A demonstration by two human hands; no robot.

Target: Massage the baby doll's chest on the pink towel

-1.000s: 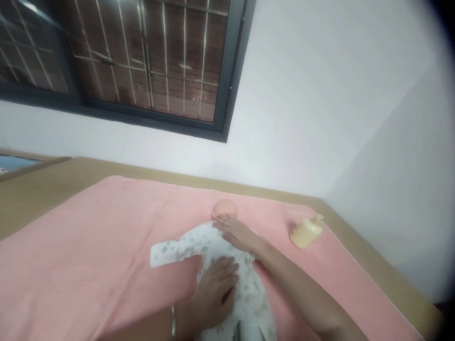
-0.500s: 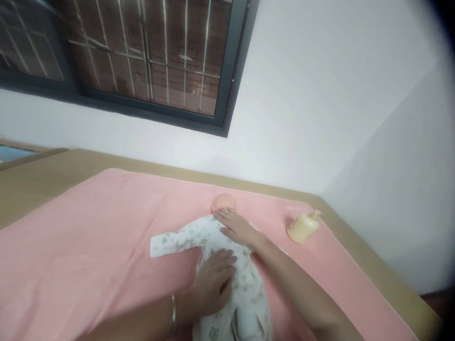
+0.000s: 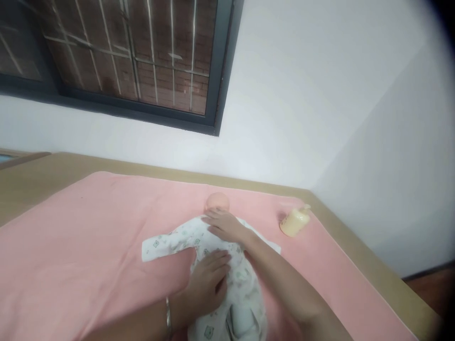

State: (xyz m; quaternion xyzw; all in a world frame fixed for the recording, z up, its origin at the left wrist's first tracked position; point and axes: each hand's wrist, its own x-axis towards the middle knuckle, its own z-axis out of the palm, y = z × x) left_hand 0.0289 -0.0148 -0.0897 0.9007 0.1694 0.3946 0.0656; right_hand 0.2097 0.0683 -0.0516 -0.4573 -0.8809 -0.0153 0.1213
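A baby doll in a white romper [image 3: 165, 244] with small green prints lies on a pink mat [image 3: 88, 237], sleeves spread to both sides. Its smooth, bald pink head [image 3: 217, 201] points toward the wall. My right hand [image 3: 225, 226] rests flat across the top of the romper just below the head, fingers stretched out. Lower down, on the doll's middle, lies my left hand [image 3: 209, 282] with its fingers extended over the cloth. A silvery bracelet circles my left wrist. At the bottom edge, something pale grey shows between folds of the romper.
A pale yellow pump bottle [image 3: 295, 222] stands near the mat's right edge. The mat covers a tan surface [image 3: 359, 237] that meets a white wall [image 3: 270, 118]. Above is a dark-framed window [image 3: 142, 106] with metal bars outside.
The view has shifted a little, so everything appears slightly farther left. More of the doll's right-side sleeve shows beside my right forearm. Both hands stay in place on the doll.
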